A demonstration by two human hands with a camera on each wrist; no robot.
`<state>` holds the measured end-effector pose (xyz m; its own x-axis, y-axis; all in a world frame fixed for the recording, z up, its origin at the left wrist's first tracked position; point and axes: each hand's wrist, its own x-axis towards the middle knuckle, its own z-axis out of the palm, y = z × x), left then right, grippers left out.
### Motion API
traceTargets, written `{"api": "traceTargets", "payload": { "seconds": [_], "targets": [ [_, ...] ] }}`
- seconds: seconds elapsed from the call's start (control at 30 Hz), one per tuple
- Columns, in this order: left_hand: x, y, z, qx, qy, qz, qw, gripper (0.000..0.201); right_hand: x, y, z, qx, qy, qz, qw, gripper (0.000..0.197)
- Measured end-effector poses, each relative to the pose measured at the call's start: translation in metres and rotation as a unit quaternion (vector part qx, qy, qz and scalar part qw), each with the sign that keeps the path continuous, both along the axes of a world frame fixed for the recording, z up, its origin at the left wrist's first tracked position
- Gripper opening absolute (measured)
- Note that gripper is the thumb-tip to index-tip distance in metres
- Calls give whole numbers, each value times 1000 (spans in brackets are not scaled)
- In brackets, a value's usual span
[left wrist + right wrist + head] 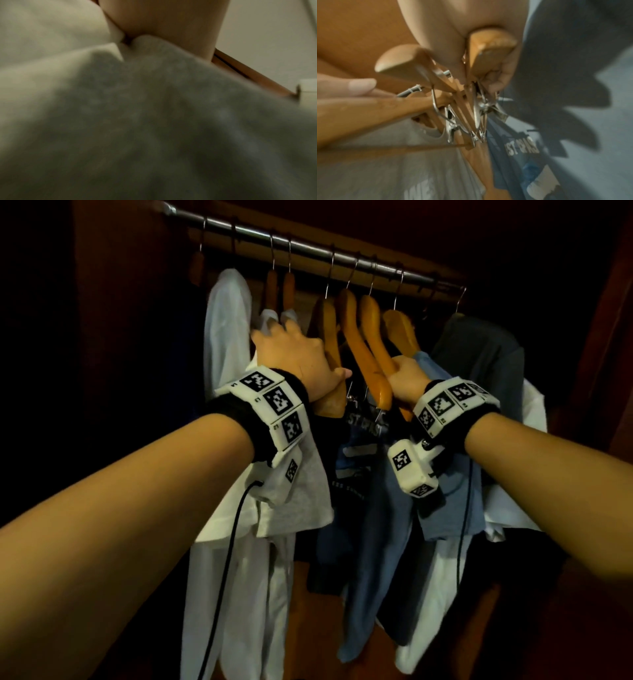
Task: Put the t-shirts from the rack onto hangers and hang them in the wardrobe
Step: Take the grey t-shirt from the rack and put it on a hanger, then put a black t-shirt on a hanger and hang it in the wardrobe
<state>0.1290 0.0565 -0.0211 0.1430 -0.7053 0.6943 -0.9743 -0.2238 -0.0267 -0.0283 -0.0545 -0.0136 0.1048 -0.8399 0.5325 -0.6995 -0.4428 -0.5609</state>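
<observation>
Inside the wardrobe a metal rail point(308, 248) carries several wooden hangers. My left hand point(298, 350) grips the arm of a hanger that bears a grey t-shirt point(305, 491); in the left wrist view that grey t-shirt point(154, 121) fills the frame under my palm. My right hand point(404, 374) grips the arm of a bare wooden hanger point(373, 326), and its fingers curl round the hanger's end point(491, 44). A second bare hanger point(352, 337) hangs between my hands. Below them hangs a dark blue printed t-shirt point(363, 426).
A white garment point(226, 320) hangs at the left of the rail. A light blue t-shirt point(445, 474) and a dark grey one point(479, 354) hang to the right. Dark wardrobe walls point(609, 302) close in on both sides. Wrist-camera cables dangle below my arms.
</observation>
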Motion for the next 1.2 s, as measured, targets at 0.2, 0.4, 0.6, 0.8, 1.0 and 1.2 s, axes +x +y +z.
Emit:
{"api": "traceTargets", "payload": {
  "seconds": [0.2, 0.4, 0.6, 0.8, 1.0, 1.2],
  "targets": [
    [4, 5, 1, 11, 0, -14, 1000, 71, 5, 22, 9, -24, -50, -65, 996, 33],
    [7, 6, -2, -6, -12, -26, 1000, 73, 14, 40, 17, -73, -85, -117, 987, 31],
    [5, 5, -4, -15, -7, -37, 999, 71, 12, 67, 7, -68, -92, -110, 987, 26],
    [4, 11, -7, -5, -31, -55, 998, 61, -15, 107, -10, -66, -113, -82, 988, 10],
    [7, 26, -8, 1, -18, -78, 997, 53, -49, 184, -28, -24, -170, -21, 985, 10],
    [-72, 71, -21, -61, 170, -396, 900, 50, -116, 267, -33, -4, -163, 13, 986, 15]
  ]
}}
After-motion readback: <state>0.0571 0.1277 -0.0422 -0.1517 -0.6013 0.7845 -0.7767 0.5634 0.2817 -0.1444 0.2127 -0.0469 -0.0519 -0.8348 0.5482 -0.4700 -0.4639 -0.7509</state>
